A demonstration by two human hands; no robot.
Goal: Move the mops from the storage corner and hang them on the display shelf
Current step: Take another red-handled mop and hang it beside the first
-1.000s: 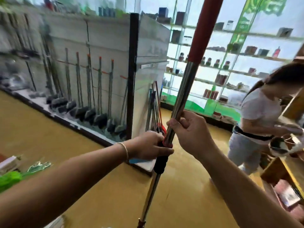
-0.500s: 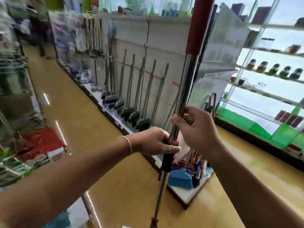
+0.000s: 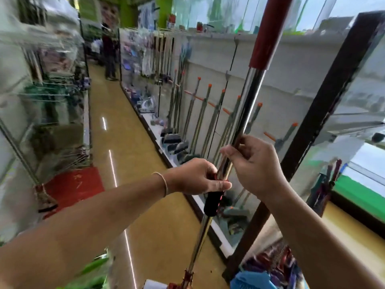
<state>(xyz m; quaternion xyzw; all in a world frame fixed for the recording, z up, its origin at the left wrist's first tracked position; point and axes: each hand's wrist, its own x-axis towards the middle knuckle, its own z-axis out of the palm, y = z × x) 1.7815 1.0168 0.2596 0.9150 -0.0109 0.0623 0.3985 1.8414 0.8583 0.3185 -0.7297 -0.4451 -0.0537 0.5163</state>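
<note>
A: What does the person hold?

B: One mop point(image 3: 249, 113), nearly upright and leaning a little to the right, in front of the display shelf point(image 3: 208, 65). The left hand point(image 3: 195, 176) is curled fully around it at the red and black collar. The right hand point(image 3: 256, 161) is just above, its fingers bent around the steel tube.

A: And the shelf, what is in it?

B: Other mops point(image 3: 201, 119) hang along its white back panel, heads down on the base. I count about six orange-tipped handles, but the blur makes this unsure.

A: Anything else?

B: One thin bracelet point(image 3: 163, 182) on the left wrist, and one person point(image 3: 109, 53) standing far down the yellow floor point(image 3: 133, 155) of the aisle.
</note>
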